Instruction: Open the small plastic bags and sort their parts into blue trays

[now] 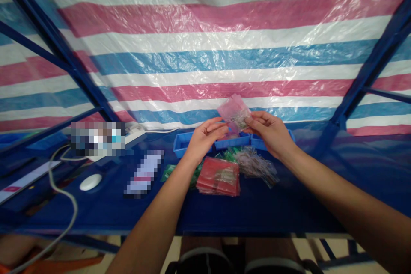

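Note:
A small pink plastic bag (236, 107) with small pieces inside is held up above the blue bins. My right hand (271, 132) pinches its right side between thumb and fingers. My left hand (207, 135) has its fingers closed at the bag's lower left edge. Below my hands lies a stack of red bags (216, 177), with a clear packet of small parts on top. A heap of clear plastic bags (258, 165) sits just right of it. Some green bags (168, 173) show on the left, partly hidden by my left forearm.
Shallow blue bins (181, 145) stand in a row behind the bags. On the left of the blue table (272, 214) are a white mouse (90, 182), a blurred-out flat object (144, 173) and a white cable (75, 209). A striped plastic sheet (224, 43) hangs behind, between blue metal posts (369, 66).

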### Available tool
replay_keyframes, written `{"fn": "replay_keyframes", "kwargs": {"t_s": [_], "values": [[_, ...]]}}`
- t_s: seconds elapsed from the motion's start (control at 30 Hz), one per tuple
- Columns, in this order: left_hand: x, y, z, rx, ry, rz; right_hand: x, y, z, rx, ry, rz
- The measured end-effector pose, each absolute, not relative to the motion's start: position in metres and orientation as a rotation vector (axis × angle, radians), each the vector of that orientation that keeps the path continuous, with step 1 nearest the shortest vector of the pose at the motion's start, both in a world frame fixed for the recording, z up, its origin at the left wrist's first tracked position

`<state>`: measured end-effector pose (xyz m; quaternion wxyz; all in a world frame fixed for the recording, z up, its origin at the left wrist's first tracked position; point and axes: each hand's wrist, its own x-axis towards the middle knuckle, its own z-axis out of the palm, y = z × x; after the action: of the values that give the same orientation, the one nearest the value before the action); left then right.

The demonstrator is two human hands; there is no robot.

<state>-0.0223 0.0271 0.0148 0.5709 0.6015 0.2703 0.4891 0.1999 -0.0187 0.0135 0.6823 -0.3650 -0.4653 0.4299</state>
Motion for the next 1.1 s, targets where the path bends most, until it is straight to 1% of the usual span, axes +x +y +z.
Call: {"fn": "replay_keyframes", "kwargs": {"t_s": [0.17, 0.33, 0.47, 0.63, 0.87, 1.1], "values": [[-0.021, 0.026, 0.009, 1.529, 0.658, 0.974, 0.187, -0.022, -0.001, -0.787, -1.028, 1.128], [-0.025, 0.025, 0.014, 1.509, 0.634, 1.022, 0.187, -0.028, 0.002, -0.825, -1.276, 1.151], [-0.027, 0.023, 0.018, 1.437, 0.613, 1.029, 0.192, -0.029, 0.016, -0.816, -1.287, 1.113], [-0.028, 0.028, 0.015, 1.424, 0.688, 1.056, 0.206, -0.017, 0.029, -0.892, -1.263, 0.966], [-0.029, 0.034, 0.011, 1.408, 0.754, 1.158, 0.223, -0.001, 0.043, -1.071, -1.67, 0.6], [-0.035, 0.048, 0.005, 1.432, 0.919, 1.46, 0.223, 0.027, 0.057, -1.364, -1.876, 0.371]]}}
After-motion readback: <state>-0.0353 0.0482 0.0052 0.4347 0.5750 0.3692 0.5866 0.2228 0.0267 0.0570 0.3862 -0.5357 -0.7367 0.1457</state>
